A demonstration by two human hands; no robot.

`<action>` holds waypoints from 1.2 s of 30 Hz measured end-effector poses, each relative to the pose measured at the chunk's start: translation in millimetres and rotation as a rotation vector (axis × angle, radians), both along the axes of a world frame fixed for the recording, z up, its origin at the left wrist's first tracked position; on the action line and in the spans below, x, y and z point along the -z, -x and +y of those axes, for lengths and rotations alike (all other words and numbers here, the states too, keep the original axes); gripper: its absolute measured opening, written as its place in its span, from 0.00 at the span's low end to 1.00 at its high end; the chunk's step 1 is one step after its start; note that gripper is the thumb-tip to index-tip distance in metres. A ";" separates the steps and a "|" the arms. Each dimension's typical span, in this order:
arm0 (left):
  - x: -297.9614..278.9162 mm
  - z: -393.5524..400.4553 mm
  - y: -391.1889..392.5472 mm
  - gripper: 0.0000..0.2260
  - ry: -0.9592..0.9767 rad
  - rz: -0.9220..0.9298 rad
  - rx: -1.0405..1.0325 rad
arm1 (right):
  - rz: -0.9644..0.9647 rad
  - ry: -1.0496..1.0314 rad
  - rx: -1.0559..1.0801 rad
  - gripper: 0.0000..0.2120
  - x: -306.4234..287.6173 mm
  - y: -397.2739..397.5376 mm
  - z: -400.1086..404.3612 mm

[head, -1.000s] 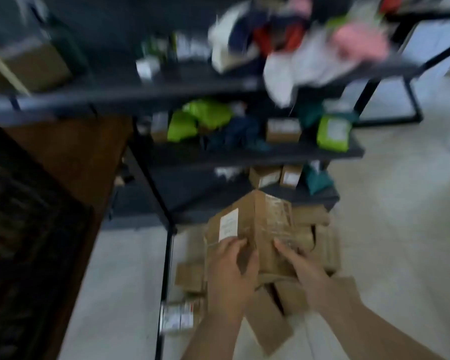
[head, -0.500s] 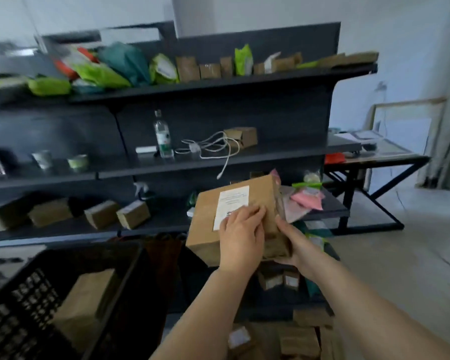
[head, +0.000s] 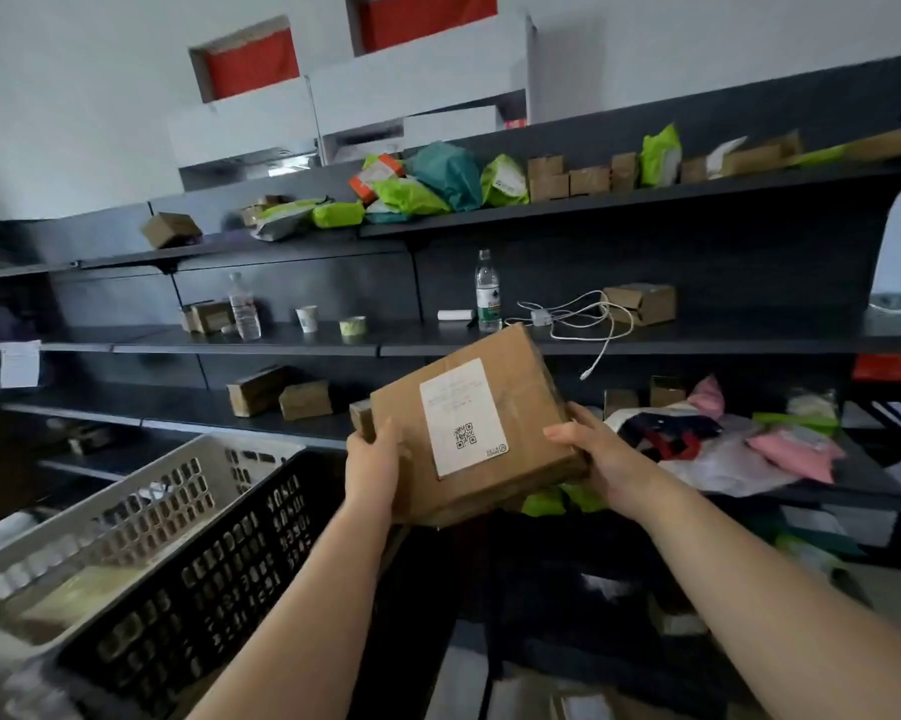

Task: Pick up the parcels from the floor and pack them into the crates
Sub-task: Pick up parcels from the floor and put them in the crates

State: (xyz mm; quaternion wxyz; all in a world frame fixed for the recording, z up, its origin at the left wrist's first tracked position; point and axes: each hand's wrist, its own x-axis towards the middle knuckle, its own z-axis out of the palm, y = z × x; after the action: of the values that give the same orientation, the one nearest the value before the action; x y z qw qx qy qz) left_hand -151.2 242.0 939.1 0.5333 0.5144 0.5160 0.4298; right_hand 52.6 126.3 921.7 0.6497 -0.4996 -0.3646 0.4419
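Note:
A brown cardboard parcel (head: 495, 376) with a white label and QR code is held up at chest height, tilted, in front of the dark shelving. My left hand (head: 373, 472) grips its left edge and my right hand (head: 601, 457) grips its right edge. A black crate (head: 204, 579) sits at the lower left, just left of my left forearm. A grey crate (head: 126, 506) stands beside it, further left, with pale contents blurred inside. The floor parcels are mostly out of view.
Dark shelves (head: 645, 345) run across the view, carrying small brown boxes, green and teal mailer bags (head: 438, 174), two water bottles, cups and a white cable (head: 578, 319). Loose bags and clothing (head: 723, 449) pile on a lower shelf at the right.
The parcel went from the floor pile up to chest height. The view rose from the floor to the shelves. My left hand shifted from the label face to the left edge.

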 end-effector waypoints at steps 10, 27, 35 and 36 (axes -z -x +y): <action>-1.9 11.5 90.2 0.23 0.089 -0.409 0.064 | -0.058 0.177 -0.416 0.37 -24.4 48.4 45.3; 17.3 9.3 110.7 0.25 -0.190 -0.132 -0.102 | -0.115 -0.070 -0.131 0.36 -2.7 76.0 86.9; 40.0 19.3 132.1 0.24 -0.199 -0.127 -0.116 | -0.104 -0.117 -0.198 0.28 25.3 93.1 115.7; 41.1 22.4 135.5 0.24 -0.196 -0.120 -0.119 | -0.063 -0.107 -0.215 0.27 26.1 98.0 119.7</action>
State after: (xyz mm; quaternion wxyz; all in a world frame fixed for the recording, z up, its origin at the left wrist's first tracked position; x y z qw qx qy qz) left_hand -286.7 264.3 898.0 0.4839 0.5060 0.4681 0.5391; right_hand -45.4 246.1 895.6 0.6127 -0.4360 -0.4593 0.4729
